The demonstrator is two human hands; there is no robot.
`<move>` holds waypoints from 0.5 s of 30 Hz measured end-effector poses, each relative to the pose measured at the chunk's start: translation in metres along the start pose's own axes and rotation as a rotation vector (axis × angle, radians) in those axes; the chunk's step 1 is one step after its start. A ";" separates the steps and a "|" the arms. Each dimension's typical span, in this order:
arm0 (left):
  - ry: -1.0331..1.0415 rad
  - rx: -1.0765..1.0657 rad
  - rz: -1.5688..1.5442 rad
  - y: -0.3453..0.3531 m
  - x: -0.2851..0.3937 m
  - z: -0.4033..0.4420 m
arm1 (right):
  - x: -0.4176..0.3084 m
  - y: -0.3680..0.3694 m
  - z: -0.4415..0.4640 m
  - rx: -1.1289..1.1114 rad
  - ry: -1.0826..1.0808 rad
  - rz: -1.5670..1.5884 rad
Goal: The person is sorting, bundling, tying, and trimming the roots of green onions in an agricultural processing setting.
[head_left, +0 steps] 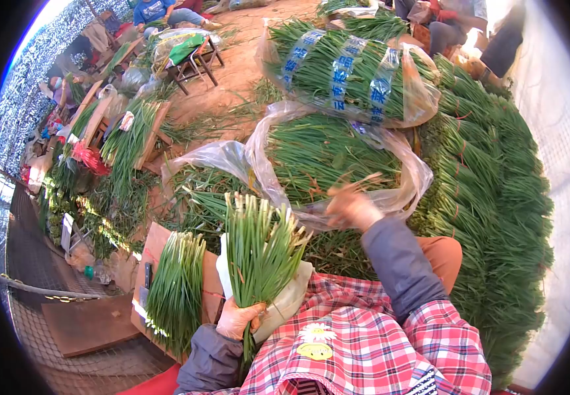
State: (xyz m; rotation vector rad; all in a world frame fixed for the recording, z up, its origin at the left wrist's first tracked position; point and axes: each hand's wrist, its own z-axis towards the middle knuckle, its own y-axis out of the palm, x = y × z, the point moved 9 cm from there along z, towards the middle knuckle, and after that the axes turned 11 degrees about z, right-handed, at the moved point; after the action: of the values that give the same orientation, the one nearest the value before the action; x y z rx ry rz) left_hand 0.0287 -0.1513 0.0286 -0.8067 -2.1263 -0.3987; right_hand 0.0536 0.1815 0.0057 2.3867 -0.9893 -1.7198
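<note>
My left hand (241, 318) is wrapped round a bunch of green chives (262, 247), gripping it low with the pale cut ends fanned upward. A white sheet (286, 299) lies behind this bunch. To its left, another bunch of chives (176, 283) rests on a brown board (214, 276), beside a knife (147, 275). My right hand (354, 207) is stretched forward over the edge of an open clear plastic bag (418, 174) of chives (327, 155). Motion smears its fingers; thin brownish strands show beside them, and whether they are held is unclear.
A full bag of chives (357, 76) with blue print lies beyond the open one. Stacked chives (482, 217) line the right side along a white wall (565, 99). Boards with chives (130, 138), a folding stool (194, 59) and several people are farther off.
</note>
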 end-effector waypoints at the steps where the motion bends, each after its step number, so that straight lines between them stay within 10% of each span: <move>1: -0.007 -0.005 0.066 0.001 0.003 0.001 | 0.014 0.031 -0.008 -0.095 0.031 -0.393; 2: -0.015 -0.012 0.132 0.003 0.005 0.001 | 0.021 0.066 -0.017 -0.248 -0.279 -0.421; 3: 0.001 -0.015 0.105 0.005 0.008 0.000 | 0.048 0.082 -0.022 -0.286 0.132 -0.451; 9: 0.037 -0.006 0.200 -0.003 0.010 -0.007 | 0.012 -0.062 0.020 0.257 -0.186 0.251; 13: 0.044 0.076 0.198 -0.004 0.028 -0.006 | 0.054 -0.010 0.004 -0.271 -0.125 -1.448; 15: 0.105 0.141 0.241 0.000 0.045 -0.001 | 0.049 0.027 -0.045 -0.494 0.157 -1.351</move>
State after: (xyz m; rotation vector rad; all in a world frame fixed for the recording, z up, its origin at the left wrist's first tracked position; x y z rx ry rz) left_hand 0.0083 -0.1333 0.0649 -0.9256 -1.9092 -0.1588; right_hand 0.0889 0.1207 -0.0075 2.7781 1.2470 -1.5237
